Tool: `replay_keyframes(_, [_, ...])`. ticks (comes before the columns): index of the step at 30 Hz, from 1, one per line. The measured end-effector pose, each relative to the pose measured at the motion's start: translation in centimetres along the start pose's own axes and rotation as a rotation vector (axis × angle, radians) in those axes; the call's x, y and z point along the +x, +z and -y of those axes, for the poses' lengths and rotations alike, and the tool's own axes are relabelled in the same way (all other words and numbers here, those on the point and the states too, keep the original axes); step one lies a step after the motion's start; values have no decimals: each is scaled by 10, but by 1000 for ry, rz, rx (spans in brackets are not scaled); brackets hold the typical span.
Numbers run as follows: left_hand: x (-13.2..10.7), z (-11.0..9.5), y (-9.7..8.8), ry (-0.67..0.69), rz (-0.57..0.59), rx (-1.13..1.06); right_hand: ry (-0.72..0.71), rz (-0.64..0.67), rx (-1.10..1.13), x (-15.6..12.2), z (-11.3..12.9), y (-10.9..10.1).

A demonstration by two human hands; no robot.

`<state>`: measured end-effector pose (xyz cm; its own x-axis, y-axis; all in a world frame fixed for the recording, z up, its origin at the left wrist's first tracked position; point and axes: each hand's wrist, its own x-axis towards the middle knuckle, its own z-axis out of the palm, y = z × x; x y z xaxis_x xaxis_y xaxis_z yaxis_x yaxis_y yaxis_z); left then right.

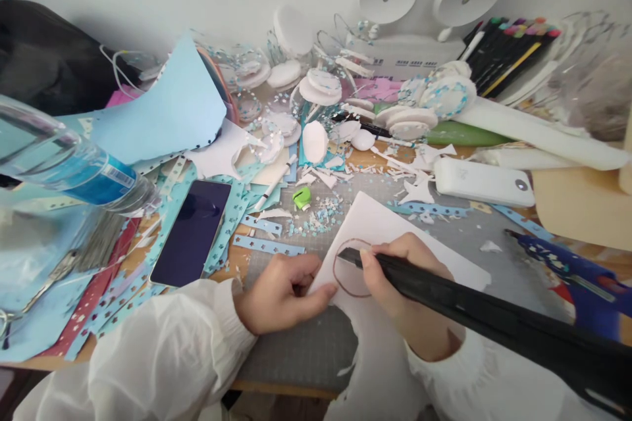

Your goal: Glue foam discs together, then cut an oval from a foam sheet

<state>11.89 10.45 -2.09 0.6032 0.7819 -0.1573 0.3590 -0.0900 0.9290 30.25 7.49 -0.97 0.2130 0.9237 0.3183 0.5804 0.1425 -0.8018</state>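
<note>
My right hand (412, 296) is closed around a long black utility knife (444, 289). Its blade tip lies at a brown circle outline (340, 276) drawn on a white foam sheet (375, 217); I cannot tell how deep the blade sits. At the sheet's left edge, my left hand (286, 293) pinches the corner, thumb on top and fingers curled beneath. The sheet's near edge is ragged and curved, and hangs toward the front of the table. Under it lies a grey cutting mat (316, 345).
Left of the mat lie a phone (192, 233), punched blue paper strips (269, 245), a water bottle (74, 158) and scissors (44, 293). White foam discs (320, 85) crowd the back. A green sharpener-like piece (301, 197), white device (484, 182) and blue glue gun (573, 270) lie nearby.
</note>
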Motion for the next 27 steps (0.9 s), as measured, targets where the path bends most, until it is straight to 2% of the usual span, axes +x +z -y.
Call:
replay_keyframes(6, [0, -1, 0, 49, -26, 37, -70, 58, -86, -3, 6, 1])
replay_keyframes(12, [-1, 1, 1, 31, -30, 59, 64, 76, -21, -1, 10, 8])
replay_keyframes(20, [-1, 3, 1, -7, -21, 37, 120, 94, 4, -4, 10, 8])
replay_keyframes(23, [0, 4, 1, -12, -21, 15, 81, 100, 113, -3, 6, 5])
replay_keyframes(27, [0, 5, 2, 17, -22, 22, -26, 197, 187, -4, -7, -1])
